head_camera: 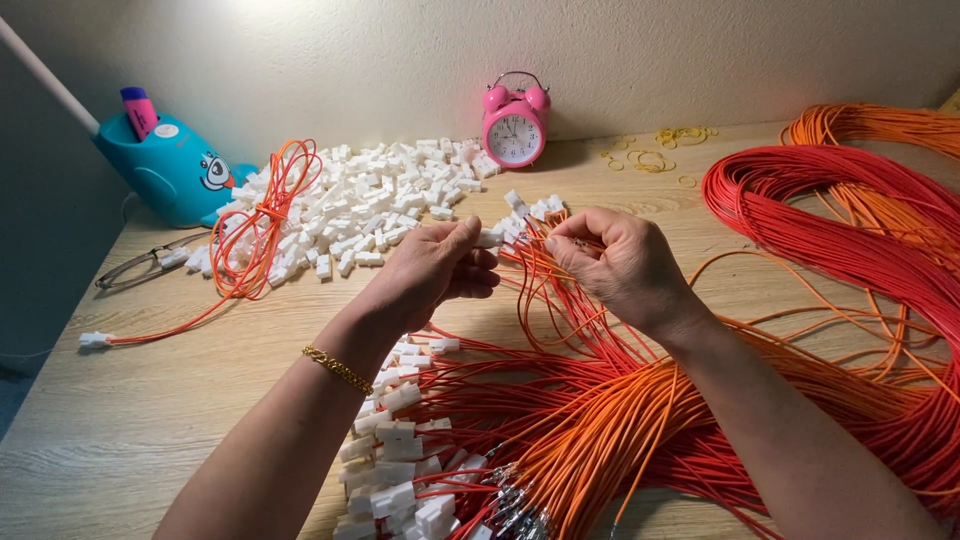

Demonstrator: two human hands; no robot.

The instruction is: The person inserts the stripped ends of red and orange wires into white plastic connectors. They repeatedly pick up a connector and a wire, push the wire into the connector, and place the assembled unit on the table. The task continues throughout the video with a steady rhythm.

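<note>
Far left, a teal pen holder [170, 165] stands against the wall with a pink marker [139, 110] in it, and glasses [140, 265] lie on the table [130, 420] in front. Next along, a bundled loop of orange wires [262, 215] rests on the edge of a big heap of white plugs [375, 195]; one tail runs out to a fitted plug [95, 339] near the table edge.

Centre now: the left hand [430, 270], gold bracelet [338, 369] at the wrist, pinches a single white plug [490, 238] between thumb and fingertips, held up above the table. Just beside it the right hand [625, 265] is closed on thin wire ends [545, 265], fingertips curled tight, meeting the plug at its open end. Below the hands lie finished leads [400, 470], plugs side by side.

The plug looks light, hard and small, likely slippery plastic, so a pinch on its flat sides seems best. The wire looks soft and springy; gripping close behind the metal tip should stop it bending.

Behind, a pink alarm clock [514, 125] sits at the wall, rubber bands [650, 155] scattered beside it. Far right, heavy coils of red wire [850, 230] and orange wire [870, 125] spill off the table.
</note>
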